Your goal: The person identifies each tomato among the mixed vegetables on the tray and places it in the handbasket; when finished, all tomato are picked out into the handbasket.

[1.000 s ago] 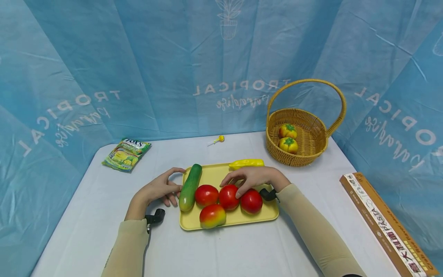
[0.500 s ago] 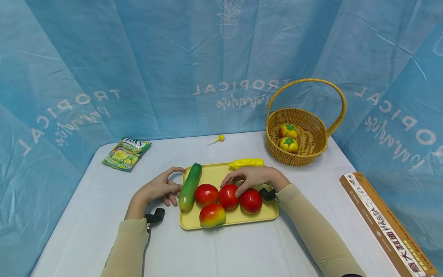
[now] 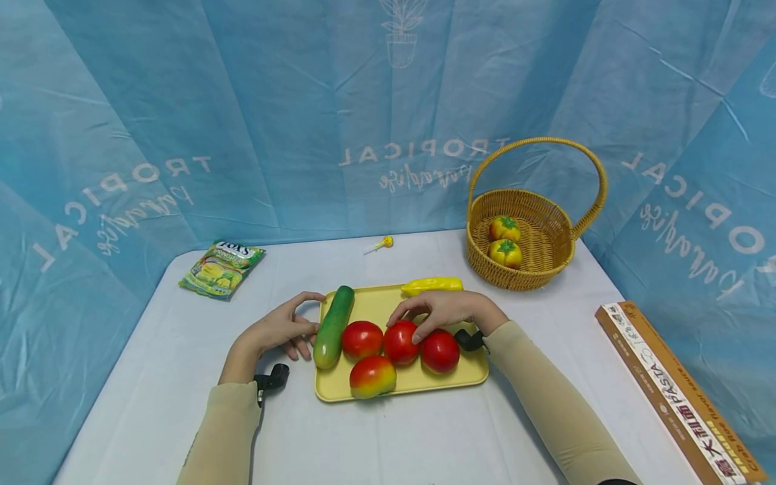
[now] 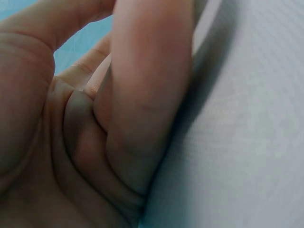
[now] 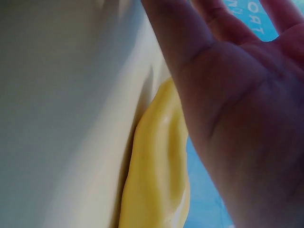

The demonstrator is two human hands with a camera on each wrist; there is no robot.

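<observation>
In the head view my right hand (image 3: 448, 308) reaches over the yellow tray (image 3: 418, 389) and grips the middle red tomato (image 3: 401, 347), thumb on one side and fingers on the other. Red tomatoes lie on both sides, the left tomato (image 3: 362, 340) and the right tomato (image 3: 440, 351), and a red-yellow mango (image 3: 372, 378) sits in front. My left hand (image 3: 279, 329) rests at the tray's left edge with relaxed fingers, its fingertips at the rim beside the green cucumber (image 3: 333, 330). A long yellow pepper (image 5: 156, 161) lies beside my right hand in the right wrist view.
A wicker basket (image 3: 524, 279) with a tall handle stands at the back right, holding two yellow-orange fruits (image 3: 505, 241). A lollipop (image 3: 386, 242) lies at the back, a green candy bag (image 3: 222, 271) at the back left. A long pasta box (image 3: 673, 394) lies along the right edge.
</observation>
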